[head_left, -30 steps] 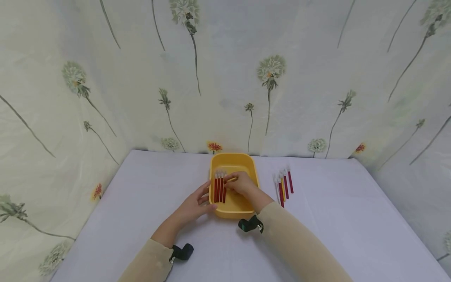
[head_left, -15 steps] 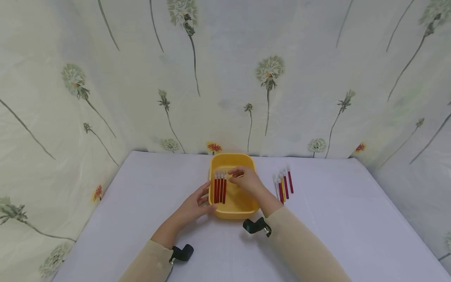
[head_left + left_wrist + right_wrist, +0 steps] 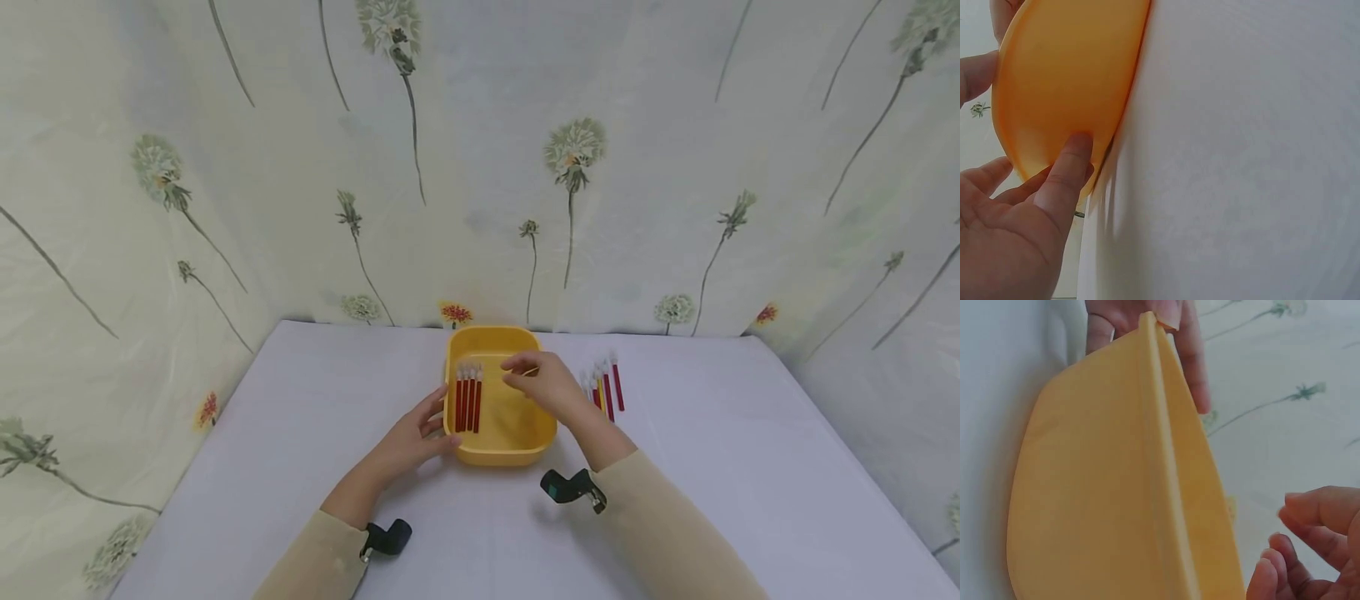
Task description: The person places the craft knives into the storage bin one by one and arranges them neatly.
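A yellow plastic tray [image 3: 501, 457] with raised walls stands on the table. Along its left side, several slim red pen-like sticks [image 3: 469, 404] with clear whitish ends lie in a row. My left hand [image 3: 414, 429] rests against the tray's left wall, fingers spread and thumb on the near left corner. The left wrist view shows its fingertips touching the outside of the tray [image 3: 1066, 75]. Above the tray's right half is my right hand [image 3: 543, 382], fingers loosely bent and holding nothing. In the right wrist view its thumb and fingers [image 3: 1319, 509] are apart, beside the tray wall.
Right of the tray, a loose group of similar sticks [image 3: 617, 386], red, yellow and whitish, lies on the white tablecloth [image 3: 712, 467]. My right forearm partly covers them. A flower-printed cloth [image 3: 465, 167] hangs behind the table's back edge.
My right hand has let go of the rightmost red stick in the tray's row, risen and moved right toward the loose sticks. My left hand and the tray have stayed in place.
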Demonstrator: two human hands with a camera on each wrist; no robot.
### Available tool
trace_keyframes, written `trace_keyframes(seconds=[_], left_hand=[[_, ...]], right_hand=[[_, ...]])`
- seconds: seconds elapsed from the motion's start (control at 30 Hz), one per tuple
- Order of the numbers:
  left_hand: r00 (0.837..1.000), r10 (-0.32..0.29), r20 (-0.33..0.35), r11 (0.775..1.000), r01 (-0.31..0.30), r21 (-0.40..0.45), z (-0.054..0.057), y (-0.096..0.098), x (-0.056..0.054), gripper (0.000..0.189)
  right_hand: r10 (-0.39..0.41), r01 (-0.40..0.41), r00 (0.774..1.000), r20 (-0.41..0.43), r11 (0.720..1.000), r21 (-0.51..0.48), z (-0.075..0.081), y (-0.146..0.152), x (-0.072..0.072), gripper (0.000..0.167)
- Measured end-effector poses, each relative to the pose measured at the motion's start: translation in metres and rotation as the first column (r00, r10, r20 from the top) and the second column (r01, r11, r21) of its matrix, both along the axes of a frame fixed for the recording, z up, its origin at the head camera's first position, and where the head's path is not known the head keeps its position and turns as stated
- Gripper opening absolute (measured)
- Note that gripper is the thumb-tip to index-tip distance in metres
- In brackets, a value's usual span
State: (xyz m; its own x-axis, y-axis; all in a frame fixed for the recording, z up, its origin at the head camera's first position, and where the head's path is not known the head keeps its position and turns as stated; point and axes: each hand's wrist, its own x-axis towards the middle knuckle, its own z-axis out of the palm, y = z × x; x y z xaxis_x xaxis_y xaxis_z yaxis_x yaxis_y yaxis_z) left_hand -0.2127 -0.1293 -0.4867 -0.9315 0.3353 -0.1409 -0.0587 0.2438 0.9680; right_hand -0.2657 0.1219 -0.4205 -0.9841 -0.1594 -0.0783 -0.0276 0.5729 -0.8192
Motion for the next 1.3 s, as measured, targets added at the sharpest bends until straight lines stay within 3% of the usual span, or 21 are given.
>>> trace_keyframes(seconds=[0.2,0.6,0.83,1.13,1.3], left_hand=[[1.0,0.002,-0.009,1.0,-0.002,-0.011,-0.001,0.0,0.0,0.094],[1.0,0.011,-0.006,1.0,-0.011,-0.025,-0.001,-0.002,0.001,0.096],[1.0,0.017,-0.013,0.999,-0.017,-0.036,0.0,-0.001,0.002,0.096],[1.0,0.006,-0.021,1.0,-0.006,-0.015,-0.002,0.0,0.0,0.093],[1.0,0.006,-0.015,1.0,-0.006,-0.011,-0.003,0.0,-0.001,0.093]], right_hand=[[-0.038,0.039,0.999,0.027,0.999,-0.034,0.006,0.013,0.006,0.023],[-0.063,0.062,0.998,-0.029,0.997,-0.038,0.006,0.05,0.009,0.029],[-0.136,0.135,0.991,-0.013,0.99,-0.037,0.003,0.075,0.009,0.031],[-0.224,0.223,0.974,-0.029,0.975,-0.009,-0.01,0.102,0.009,0.031],[-0.261,0.259,0.964,-0.055,0.965,-0.043,-0.023,0.118,0.005,0.033]])
